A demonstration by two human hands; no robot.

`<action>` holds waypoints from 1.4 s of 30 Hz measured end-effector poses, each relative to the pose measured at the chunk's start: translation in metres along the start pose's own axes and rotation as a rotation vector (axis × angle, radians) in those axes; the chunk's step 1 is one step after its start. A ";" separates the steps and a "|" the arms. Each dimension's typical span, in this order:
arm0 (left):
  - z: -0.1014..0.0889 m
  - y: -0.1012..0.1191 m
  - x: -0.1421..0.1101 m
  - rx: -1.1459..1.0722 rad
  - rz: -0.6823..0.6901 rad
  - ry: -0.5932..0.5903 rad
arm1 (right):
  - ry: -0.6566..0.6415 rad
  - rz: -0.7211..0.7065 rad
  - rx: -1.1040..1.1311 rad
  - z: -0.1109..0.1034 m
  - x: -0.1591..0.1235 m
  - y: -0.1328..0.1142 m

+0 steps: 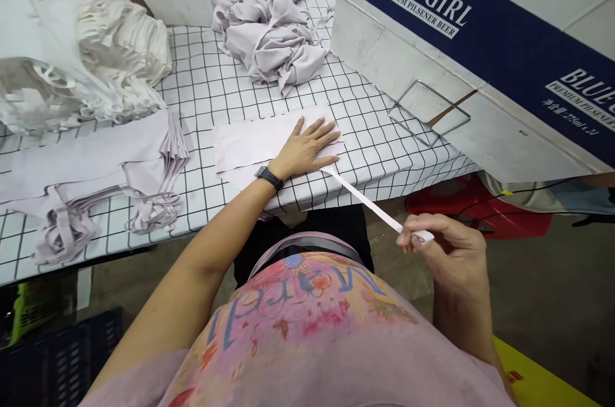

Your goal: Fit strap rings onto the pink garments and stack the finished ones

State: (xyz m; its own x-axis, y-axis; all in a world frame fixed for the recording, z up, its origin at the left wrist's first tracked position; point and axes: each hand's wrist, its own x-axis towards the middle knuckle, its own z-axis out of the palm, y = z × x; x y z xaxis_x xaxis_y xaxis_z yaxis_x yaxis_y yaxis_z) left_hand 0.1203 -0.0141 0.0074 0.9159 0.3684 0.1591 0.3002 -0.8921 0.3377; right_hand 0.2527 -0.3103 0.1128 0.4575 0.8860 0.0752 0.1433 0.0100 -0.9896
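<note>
A pale lilac fabric piece (245, 144) lies flat near the front edge of the checked tabletop. My left hand (307, 147), a black watch on its wrist, presses on its right end with fingers spread. From beneath that hand a narrow white fabric strap (368, 202) runs taut down to the right, past the table edge. My right hand (442, 243) pinches the strap's far end between thumb and fingers, in the air beyond the table. A bit of the strap sticks out above the thumb.
Stacked lilac pieces with dangling straps (96, 163) lie at left, below a pile of white garments (110, 41). Crumpled lilac fabric (273, 22) is heaped at the back. A beer carton (384, 48) and a wire frame (430, 112) stand at right; a red stool (480, 208) is below.
</note>
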 end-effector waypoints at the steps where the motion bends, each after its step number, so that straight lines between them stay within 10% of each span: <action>1: 0.000 0.000 0.000 -0.007 0.002 0.005 | 0.026 -0.013 -0.030 0.000 0.000 -0.002; 13: -0.010 0.001 0.003 -0.152 -0.020 -0.031 | 0.098 0.167 -0.027 0.012 0.020 0.011; 21: -0.044 -0.005 -0.040 -0.220 -0.313 0.415 | 0.087 0.218 0.006 0.045 0.052 0.035; 27: -0.036 -0.011 -0.076 -0.160 -0.266 0.251 | -0.036 0.260 0.023 0.076 0.083 0.043; 34: -0.027 0.001 -0.046 -0.041 -0.181 0.126 | -0.049 0.334 0.109 0.106 0.121 0.056; 42: -0.020 -0.012 -0.039 -0.183 -0.243 0.231 | -0.030 0.400 0.164 0.123 0.142 0.068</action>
State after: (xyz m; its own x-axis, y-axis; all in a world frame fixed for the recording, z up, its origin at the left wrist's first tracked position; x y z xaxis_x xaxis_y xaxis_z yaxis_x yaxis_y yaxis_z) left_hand 0.0760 -0.0126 0.0154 0.7334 0.6313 0.2520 0.4294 -0.7178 0.5481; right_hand 0.2197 -0.1273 0.0407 0.4227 0.8480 -0.3197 -0.1825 -0.2659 -0.9466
